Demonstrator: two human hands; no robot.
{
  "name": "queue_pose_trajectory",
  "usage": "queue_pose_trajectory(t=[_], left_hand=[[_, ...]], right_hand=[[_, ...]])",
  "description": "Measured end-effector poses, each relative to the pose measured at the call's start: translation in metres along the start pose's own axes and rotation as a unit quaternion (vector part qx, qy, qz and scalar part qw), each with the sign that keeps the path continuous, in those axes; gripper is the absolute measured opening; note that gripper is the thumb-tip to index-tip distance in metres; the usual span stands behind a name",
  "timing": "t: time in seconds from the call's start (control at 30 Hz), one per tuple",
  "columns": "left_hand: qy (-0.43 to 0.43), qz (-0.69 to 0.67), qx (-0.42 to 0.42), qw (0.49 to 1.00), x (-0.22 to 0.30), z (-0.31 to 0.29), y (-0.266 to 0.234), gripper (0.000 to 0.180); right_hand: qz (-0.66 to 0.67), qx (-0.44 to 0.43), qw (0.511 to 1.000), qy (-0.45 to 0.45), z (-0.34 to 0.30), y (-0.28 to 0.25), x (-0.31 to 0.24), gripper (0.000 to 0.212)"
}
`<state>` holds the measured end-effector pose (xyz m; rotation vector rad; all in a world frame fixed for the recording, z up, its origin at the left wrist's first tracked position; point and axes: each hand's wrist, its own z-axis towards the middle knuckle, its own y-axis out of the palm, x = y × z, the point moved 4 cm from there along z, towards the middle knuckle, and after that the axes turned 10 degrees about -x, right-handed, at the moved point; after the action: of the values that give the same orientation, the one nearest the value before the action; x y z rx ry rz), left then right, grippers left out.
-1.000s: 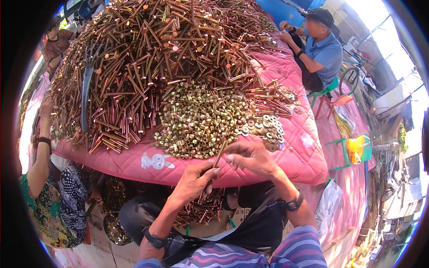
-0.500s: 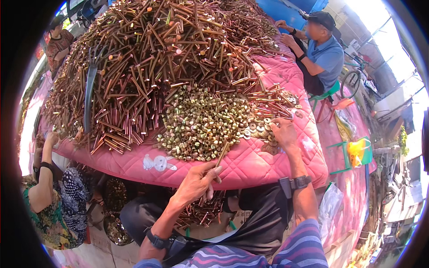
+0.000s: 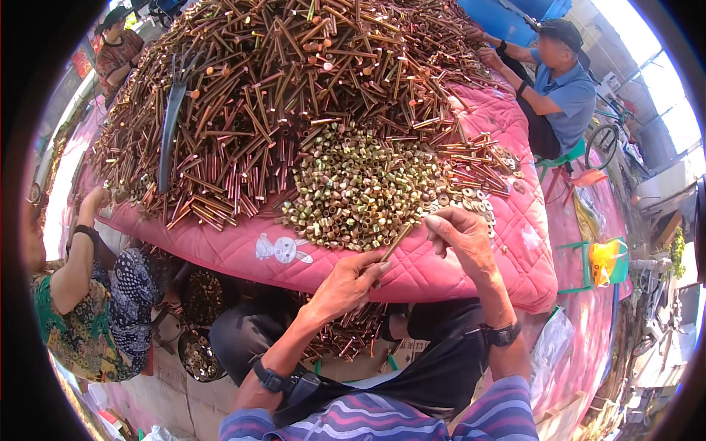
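My left hand [image 3: 344, 285] is closed around the lower end of a long brass-coloured bolt [image 3: 398, 241], which slants up and to the right over the table's near edge. Just to the right, my right hand [image 3: 463, 239] is held with thumb and fingers pinched together near the bolt's upper end. Whatever sits in that pinch is too small to make out. Beyond both hands lies a heap of small brass-coloured sleeve nuts [image 3: 360, 187]. Flat washers [image 3: 478, 204] are scattered to its right, partly behind my right hand. Several loose bolts [image 3: 474, 163] rest beyond the washers.
A big pile of bolts [image 3: 294, 81] covers the far table, with a dark-handled fork [image 3: 170, 132] on it. Pink quilted cloth [image 3: 507, 264] covers the tabletop. Co-workers sit at the left [image 3: 92, 309], far left [image 3: 118, 55] and far right [image 3: 562, 88]. Bolts [image 3: 346, 338] also lie below the table edge.
My right hand has left the washers and come left, close to the bolt's upper end. The left hand still holds the bolt. The whole view has shifted slightly.
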<state>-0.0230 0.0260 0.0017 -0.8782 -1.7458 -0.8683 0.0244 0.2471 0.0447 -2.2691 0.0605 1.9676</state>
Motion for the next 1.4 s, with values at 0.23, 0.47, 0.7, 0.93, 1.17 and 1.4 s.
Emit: queue_pose_trajectory(t=[0.23, 0.47, 0.7, 0.93, 1.17, 1.4], left_hand=[[0.046, 0.117, 0.025, 0.992, -0.004, 0.002, -0.002, 0.023], [0.043, 0.133, 0.030, 0.990, -0.001, 0.001, -0.003, 0.022], [0.072, 0.111, 0.044, 0.990, -0.001, 0.003, -0.002, 0.021], [0.077, 0.105, 0.044, 0.990, 0.001, 0.003, -0.001, 0.022], [0.007, -0.021, 0.040, 0.999, 0.002, -0.002, -0.003, 0.019], [0.021, -0.061, 0.017, 0.998, -0.009, 0.004, -0.003, 0.022]], right_hand=[[0.076, -0.055, 0.995, 0.017, 0.000, 0.030, 0.010, 0.022], [0.148, -0.031, 0.988, 0.023, -0.005, 0.030, 0.016, 0.022], [0.083, -0.009, 0.996, -0.040, -0.007, 0.031, 0.017, 0.026], [-0.063, -0.117, 0.991, 0.033, -0.018, 0.056, 0.007, 0.027], [-0.280, 0.027, 0.956, -0.081, 0.019, -0.021, 0.009, 0.029], [-0.618, 0.175, 0.757, -0.118, 0.052, -0.092, 0.028, 0.021]])
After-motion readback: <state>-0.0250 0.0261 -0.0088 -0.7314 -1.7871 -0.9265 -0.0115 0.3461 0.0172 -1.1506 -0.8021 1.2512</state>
